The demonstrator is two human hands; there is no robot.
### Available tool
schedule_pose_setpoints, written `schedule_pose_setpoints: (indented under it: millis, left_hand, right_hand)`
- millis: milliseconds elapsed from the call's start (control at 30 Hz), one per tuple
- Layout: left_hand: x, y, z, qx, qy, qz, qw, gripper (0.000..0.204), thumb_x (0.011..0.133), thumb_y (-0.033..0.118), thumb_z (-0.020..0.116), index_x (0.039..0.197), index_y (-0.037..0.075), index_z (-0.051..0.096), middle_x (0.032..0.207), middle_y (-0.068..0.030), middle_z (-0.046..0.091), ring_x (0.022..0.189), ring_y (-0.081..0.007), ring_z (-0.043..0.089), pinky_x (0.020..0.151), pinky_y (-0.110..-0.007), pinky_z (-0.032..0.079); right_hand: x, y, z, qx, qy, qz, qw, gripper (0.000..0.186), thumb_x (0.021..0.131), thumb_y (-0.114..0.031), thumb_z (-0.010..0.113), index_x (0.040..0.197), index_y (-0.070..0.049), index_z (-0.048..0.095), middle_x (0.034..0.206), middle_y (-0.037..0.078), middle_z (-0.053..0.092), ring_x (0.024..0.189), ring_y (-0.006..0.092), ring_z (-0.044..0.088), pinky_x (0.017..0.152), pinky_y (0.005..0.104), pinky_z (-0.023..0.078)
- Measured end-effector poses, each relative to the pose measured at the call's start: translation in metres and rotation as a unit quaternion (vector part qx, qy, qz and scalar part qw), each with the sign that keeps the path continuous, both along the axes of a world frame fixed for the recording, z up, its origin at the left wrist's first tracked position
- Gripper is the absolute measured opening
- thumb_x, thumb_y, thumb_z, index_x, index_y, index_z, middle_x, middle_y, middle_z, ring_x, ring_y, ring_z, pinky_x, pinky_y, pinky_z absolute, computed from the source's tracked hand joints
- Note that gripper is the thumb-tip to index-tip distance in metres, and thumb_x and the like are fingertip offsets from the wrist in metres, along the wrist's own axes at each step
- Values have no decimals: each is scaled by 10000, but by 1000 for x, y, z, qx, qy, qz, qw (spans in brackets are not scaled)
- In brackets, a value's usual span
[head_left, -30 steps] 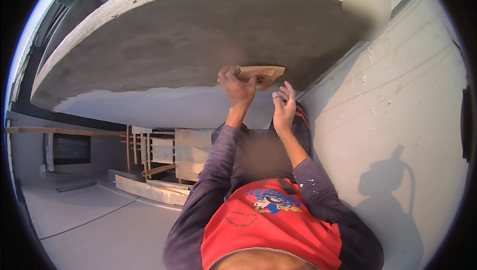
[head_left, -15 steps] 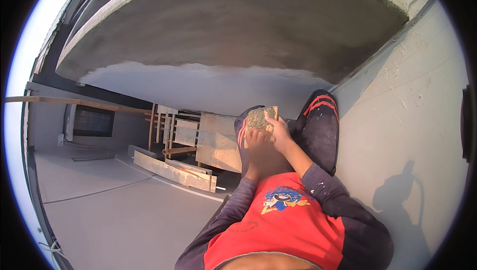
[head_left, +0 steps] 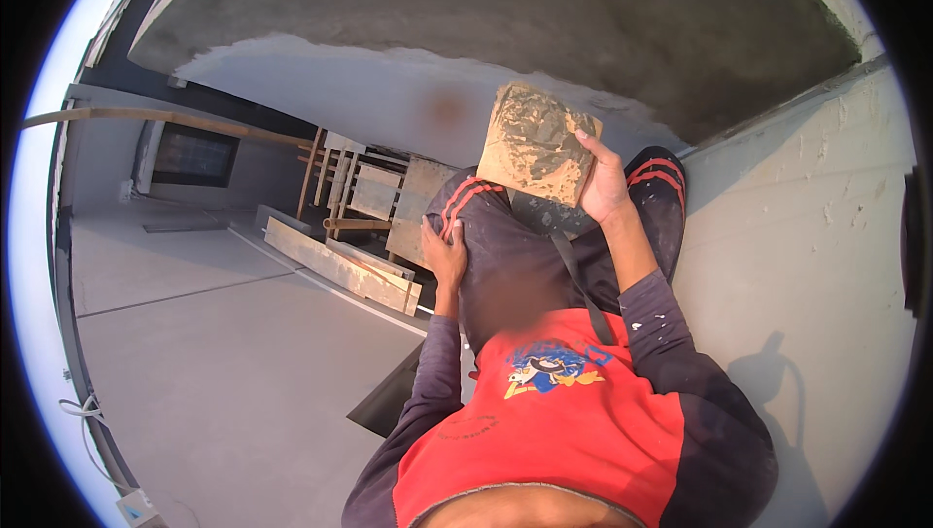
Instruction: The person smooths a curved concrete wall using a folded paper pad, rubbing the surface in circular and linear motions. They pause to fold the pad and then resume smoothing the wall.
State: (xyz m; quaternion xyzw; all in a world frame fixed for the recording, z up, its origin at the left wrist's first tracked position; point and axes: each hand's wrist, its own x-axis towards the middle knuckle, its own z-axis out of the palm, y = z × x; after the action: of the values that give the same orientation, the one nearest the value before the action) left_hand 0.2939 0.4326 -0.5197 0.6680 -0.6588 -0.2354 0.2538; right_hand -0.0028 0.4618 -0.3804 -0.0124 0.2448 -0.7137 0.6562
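Observation:
My right hand (head_left: 604, 184) grips the edge of a square wooden float (head_left: 537, 144) smeared with grey mortar and holds it tilted above my knees. On my left thigh rests my left hand (head_left: 445, 258), fingers spread and holding nothing. I wear dark trousers with red stripes (head_left: 525, 256) and a red top (head_left: 554, 421) with dark sleeves.
A rough grey plastered slab (head_left: 486, 22) curves overhead. To the right runs a pale wall (head_left: 807, 236). Wooden planks and frames (head_left: 340, 265) lie stacked beyond my legs on the grey floor (head_left: 194, 382). A cable and socket (head_left: 126, 504) sit at lower left.
Both hands came down from the plastered slab. The float left the slab and now sits in my right hand alone, while my left hand dropped onto my thigh.

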Motion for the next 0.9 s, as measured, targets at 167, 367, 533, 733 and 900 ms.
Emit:
schedule_pose_setpoints:
  millis: [167,367,533,733,900]
  left_hand:
    - [-1,8,-3,189,207,24,960,757,957,499,466,1419,-83,320,1439,-277,386,1348,-361,372,1110,-379,277]
    - [-17,14,51,200,154,19,968,797,951,477,485,1443,-100,241,1486,-291,294,1400,-363,283,1142,-383,219]
    - [-25,25,78,199,3,-28,980,977,881,532,569,1459,-109,111,1465,-406,165,1397,-494,166,1144,-473,185]
    - [-32,44,98,176,-102,-118,972,1029,847,530,614,1448,-124,94,1413,-486,108,1341,-600,158,1116,-545,200]
    - [-24,50,119,210,-168,-240,933,1017,823,618,589,1480,-35,169,1412,-491,83,1299,-668,147,1077,-613,231]
  right_hand:
    - [-2,-4,-11,6,-44,14,999,391,919,-222,553,1229,15,523,1189,156,604,1096,280,588,972,422,463]
    - [-1,-13,-16,106,-56,5,993,352,936,-195,515,1217,18,509,1191,175,596,1084,310,599,965,456,482]
    - [0,-16,-40,136,-104,11,985,370,943,-205,504,1248,4,508,1241,174,578,1134,319,567,1005,478,432]
    - [-2,-17,-38,118,-55,12,991,311,920,-152,567,1180,16,534,1146,163,615,1064,305,610,936,464,493]
    - [-5,-15,-36,149,-42,-25,988,312,909,-118,583,1180,22,520,1140,174,608,1052,315,616,931,470,504]
